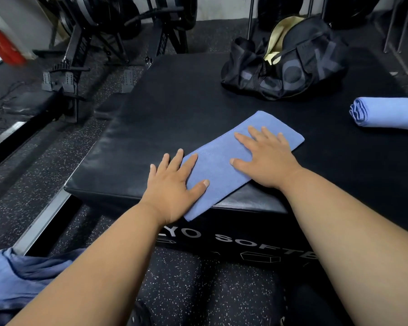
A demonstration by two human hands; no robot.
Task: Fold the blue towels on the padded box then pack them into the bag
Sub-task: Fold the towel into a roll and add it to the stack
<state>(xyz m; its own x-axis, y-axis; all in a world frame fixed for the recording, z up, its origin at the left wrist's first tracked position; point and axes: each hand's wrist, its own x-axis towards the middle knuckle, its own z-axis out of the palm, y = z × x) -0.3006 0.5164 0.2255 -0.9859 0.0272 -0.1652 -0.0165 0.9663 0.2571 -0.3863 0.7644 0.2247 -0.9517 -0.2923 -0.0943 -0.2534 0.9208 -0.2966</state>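
A blue towel (218, 165), folded into a long strip, lies slantwise on the black padded box (174, 109), its near end hanging over the front edge. My left hand (172, 184) presses flat on the towel's near end with fingers spread. My right hand (264, 158) lies flat on its far half. A second blue towel (386, 112), folded, rests at the box's right edge. The black duffel bag (290, 64) stands unzipped at the back right of the box, showing a pale yellow lining.
More blue cloth (21, 276) lies bunched at the lower left, near the floor. Black rowing machines (85, 43) stand behind the box on the speckled rubber floor (45, 165). A red object (3, 45) sits at the far left.
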